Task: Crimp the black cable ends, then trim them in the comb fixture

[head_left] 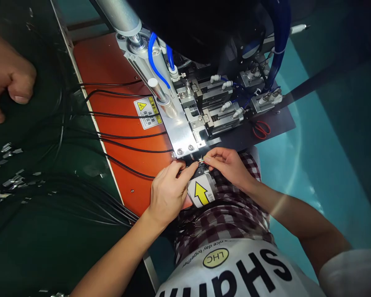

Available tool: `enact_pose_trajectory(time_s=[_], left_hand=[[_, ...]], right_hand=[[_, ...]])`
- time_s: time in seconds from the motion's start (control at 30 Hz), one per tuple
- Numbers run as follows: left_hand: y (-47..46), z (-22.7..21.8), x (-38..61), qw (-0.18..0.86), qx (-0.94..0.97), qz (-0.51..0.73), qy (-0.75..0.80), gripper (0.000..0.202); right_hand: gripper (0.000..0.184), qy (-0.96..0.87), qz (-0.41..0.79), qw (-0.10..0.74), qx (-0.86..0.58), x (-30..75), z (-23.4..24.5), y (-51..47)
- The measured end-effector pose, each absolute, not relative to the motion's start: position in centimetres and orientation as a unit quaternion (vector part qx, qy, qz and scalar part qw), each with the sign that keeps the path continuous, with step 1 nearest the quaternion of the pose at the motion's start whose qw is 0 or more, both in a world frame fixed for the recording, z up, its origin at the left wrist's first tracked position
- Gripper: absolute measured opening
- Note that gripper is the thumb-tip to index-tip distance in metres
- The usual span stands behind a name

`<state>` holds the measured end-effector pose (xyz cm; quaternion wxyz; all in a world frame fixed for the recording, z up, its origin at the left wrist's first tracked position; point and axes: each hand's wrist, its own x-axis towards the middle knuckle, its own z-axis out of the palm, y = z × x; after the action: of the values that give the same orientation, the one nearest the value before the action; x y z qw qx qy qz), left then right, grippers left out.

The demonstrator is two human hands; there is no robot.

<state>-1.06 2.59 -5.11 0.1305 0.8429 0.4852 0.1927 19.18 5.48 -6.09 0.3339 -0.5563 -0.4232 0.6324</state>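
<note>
My left hand (168, 190) is closed in a pinch on the end of a thin black cable (132, 149), right at the front of a metal press fixture (185, 134). My right hand (230, 165) pinches the cable's tiny coloured wire tip (202, 159) beside it, fingertips almost touching the left hand's. Both hands sit just above a white label with a yellow arrow (201, 192). What lies under the fingertips is hidden.
Several black cables run left over the orange plate (111, 66) onto a dark green mat (49, 231) strewn with small metal pieces (9, 179). Another person's closed hand (6, 78) is at upper left. Red scissors (261, 129) lie right of the fixture; blue air hoses (154, 62) rise behind.
</note>
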Motion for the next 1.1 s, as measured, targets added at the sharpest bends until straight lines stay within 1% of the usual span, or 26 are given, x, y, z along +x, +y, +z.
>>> enact_pose_trajectory(time_s=[0.13, 0.37, 0.63, 0.77, 0.8, 0.83, 0.9, 0.97, 1.03, 1.1], left_hand=[[2.6, -5.1, -1.0, 0.118, 0.846, 0.185, 0.485, 0.038], [2.9, -5.3, -1.1, 0.1, 0.857, 0.211, 0.461, 0.034], [2.8, -5.0, -0.7, 0.058, 0.858, 0.164, 0.484, 0.033], [2.7, -5.0, -1.0, 0.09, 0.848, 0.167, 0.496, 0.036], [2.6, -5.0, -1.0, 0.098, 0.846, 0.169, 0.496, 0.037], [2.6, -5.1, -1.1, 0.105, 0.845, 0.172, 0.496, 0.038], [2.5, -5.2, -1.2, 0.114, 0.843, 0.177, 0.496, 0.038], [2.5, -5.2, -1.2, 0.121, 0.841, 0.181, 0.496, 0.037], [2.5, -5.2, -1.2, 0.125, 0.839, 0.184, 0.496, 0.037], [2.5, -5.2, -1.1, 0.129, 0.838, 0.185, 0.496, 0.038]], right_hand=[[0.018, -0.424, 0.64, 0.321, -0.555, 19.1, -5.6, 5.5], [0.018, -0.433, 0.637, 0.31, -0.557, 19.1, -5.9, 5.5], [0.014, -0.504, 0.552, 0.306, -0.59, 18.8, -6.8, 5.1], [0.02, -0.467, 0.623, 0.294, -0.555, 19.6, -7.0, 5.1], [0.021, -0.467, 0.623, 0.298, -0.552, 19.8, -6.9, 5.0], [0.022, -0.477, 0.604, 0.309, -0.56, 19.9, -6.7, 4.7], [0.022, -0.517, 0.52, 0.338, -0.59, 19.9, -6.2, 4.2], [0.017, -0.562, 0.443, 0.358, -0.6, 19.6, -5.8, 3.7], [0.012, -0.598, 0.407, 0.358, -0.589, 19.2, -5.6, 3.7], [0.015, -0.614, 0.409, 0.341, -0.582, 19.0, -5.8, 4.0]])
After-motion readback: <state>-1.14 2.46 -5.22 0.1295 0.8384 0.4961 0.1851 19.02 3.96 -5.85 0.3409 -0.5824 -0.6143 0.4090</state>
